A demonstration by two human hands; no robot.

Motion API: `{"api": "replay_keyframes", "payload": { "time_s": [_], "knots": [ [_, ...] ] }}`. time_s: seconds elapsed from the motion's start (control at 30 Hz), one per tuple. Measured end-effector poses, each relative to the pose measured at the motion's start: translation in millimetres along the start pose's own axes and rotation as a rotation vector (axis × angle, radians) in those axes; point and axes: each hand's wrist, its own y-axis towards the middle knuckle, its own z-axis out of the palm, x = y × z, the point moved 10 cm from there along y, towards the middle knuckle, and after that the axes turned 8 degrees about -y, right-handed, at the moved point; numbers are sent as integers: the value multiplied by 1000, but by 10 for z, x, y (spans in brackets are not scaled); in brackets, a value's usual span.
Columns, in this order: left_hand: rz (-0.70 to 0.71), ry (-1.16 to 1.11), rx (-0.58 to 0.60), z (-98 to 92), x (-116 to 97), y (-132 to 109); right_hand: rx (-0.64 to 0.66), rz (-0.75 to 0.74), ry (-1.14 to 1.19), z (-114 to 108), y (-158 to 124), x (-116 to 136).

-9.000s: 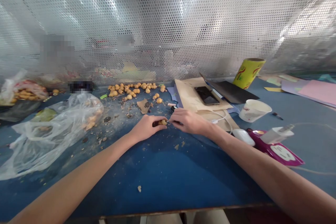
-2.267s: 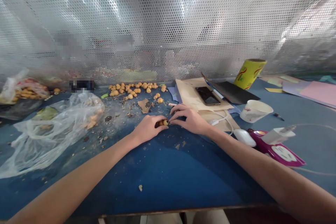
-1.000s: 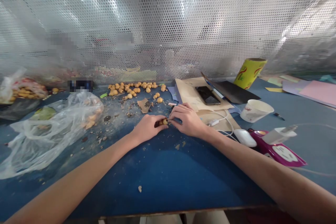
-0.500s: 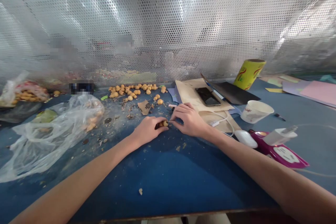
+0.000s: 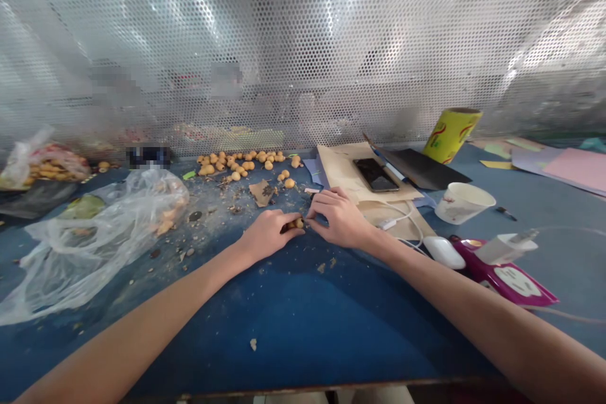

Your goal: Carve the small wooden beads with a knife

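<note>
My left hand (image 5: 265, 232) is closed round a small tan gourd (image 5: 298, 223), and a dark spot shows on the end that faces right. Just to the right, my right hand (image 5: 338, 218) is pinched, its fingertips almost against the gourd. A thin tool seems to be in that pinch; most of it is hidden by the fingers. A short pale pink piece (image 5: 312, 190) shows just behind the right fingers, and I cannot tell whether it belongs to the tool. Many more small gourds (image 5: 246, 166) lie in a loose group behind my hands.
Left, a crumpled clear plastic bag (image 5: 95, 227) lies among crumbs. A torn brown scrap (image 5: 261, 192) sits ahead. Rightward are a phone (image 5: 376, 175) on brown paper, a paper cup (image 5: 464, 203), a yellow roll (image 5: 452, 134), a white case (image 5: 444, 252) and a magenta power strip (image 5: 516, 281). Perforated metal sheet (image 5: 293, 44) stands behind.
Almost nothing differs. Both hands keep their places at the gourd, and the whole view has shifted very slightly.
</note>
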Motion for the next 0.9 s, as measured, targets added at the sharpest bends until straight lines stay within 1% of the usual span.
{"api": "replay_keyframes", "payload": {
  "time_s": [0.27,0.67,0.8,0.9],
  "knots": [
    [3,-5,13,-11,-40,8,14,9,8,-2,1,-1],
    [13,-2,-4,-7,-28,2,46,10,5,23,-2,-12],
    [8,7,-7,-10,-21,-1,34,20,-9,28,-13,-27],
    [12,20,-11,-9,-11,-2,42,-28,-65,66,-19,3]
  ]
}}
